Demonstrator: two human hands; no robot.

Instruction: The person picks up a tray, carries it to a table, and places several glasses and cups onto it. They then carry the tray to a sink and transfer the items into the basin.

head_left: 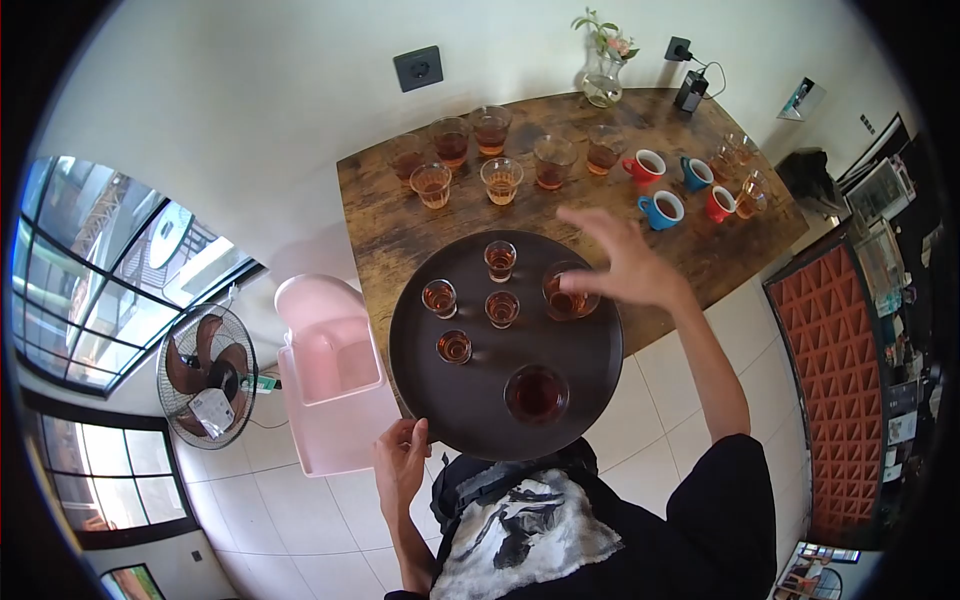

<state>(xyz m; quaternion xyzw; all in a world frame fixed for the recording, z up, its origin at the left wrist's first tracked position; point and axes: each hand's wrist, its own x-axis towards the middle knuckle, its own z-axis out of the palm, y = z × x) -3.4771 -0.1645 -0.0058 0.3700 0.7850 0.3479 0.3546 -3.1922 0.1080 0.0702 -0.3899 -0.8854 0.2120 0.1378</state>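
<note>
My left hand (403, 456) grips the lower left rim of a round dark tray (470, 400). Above the tray's right side, my right hand (625, 262) is open, its fingers spread beside and partly over a glass of dark drink (568, 298). Several small glasses with amber drink stand on the tray, among them one at the top (500, 260) and one at the left (439, 298). A larger glass of dark red drink (536, 394) stands near the tray's lower edge.
Behind the tray, a wooden table (400, 240) bears several tea glasses (501, 181), red cups (644, 166), blue cups (661, 210) and a flower vase (603, 80). At the left are a pink plastic chair (345, 430) and a fan (206, 375).
</note>
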